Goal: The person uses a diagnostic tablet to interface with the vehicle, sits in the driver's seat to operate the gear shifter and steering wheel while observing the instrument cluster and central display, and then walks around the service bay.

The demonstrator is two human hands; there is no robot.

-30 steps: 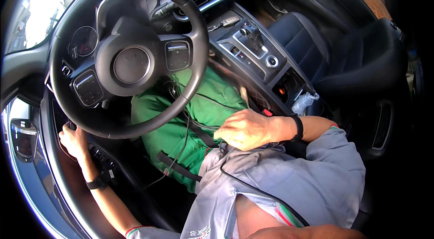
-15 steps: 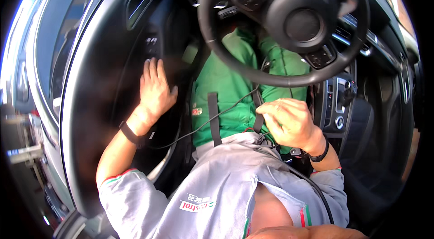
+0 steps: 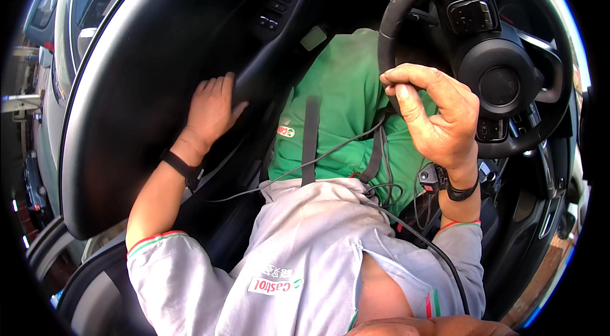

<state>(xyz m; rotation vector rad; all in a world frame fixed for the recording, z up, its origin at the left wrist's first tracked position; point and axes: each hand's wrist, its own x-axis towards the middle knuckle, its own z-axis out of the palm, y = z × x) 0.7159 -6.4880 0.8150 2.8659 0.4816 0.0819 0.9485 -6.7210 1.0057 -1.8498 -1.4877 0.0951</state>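
My left hand (image 3: 213, 107) lies on the black inner panel of the car door (image 3: 152, 82), its fingers stretched out and the thumb apart. It holds nothing. My right hand (image 3: 445, 117) is raised in front of the steering wheel (image 3: 399, 15), over my lap. Its fingers curl so that thumb and fingertips come together by the left part of the rim. Whether they touch the rim, or whether anything is between them, I cannot tell.
Window switches (image 3: 276, 6) sit in the door panel ahead of my left hand. A thin black cable (image 3: 324, 158) crosses my green trousers, beside a small black device (image 3: 429, 176) near my right wrist. Two dark straps lie over my thighs.
The view has swung left, so the wheel sits further right and the door switches show more. My right hand has risen from my lap toward the wheel. My left hand stays at the door.
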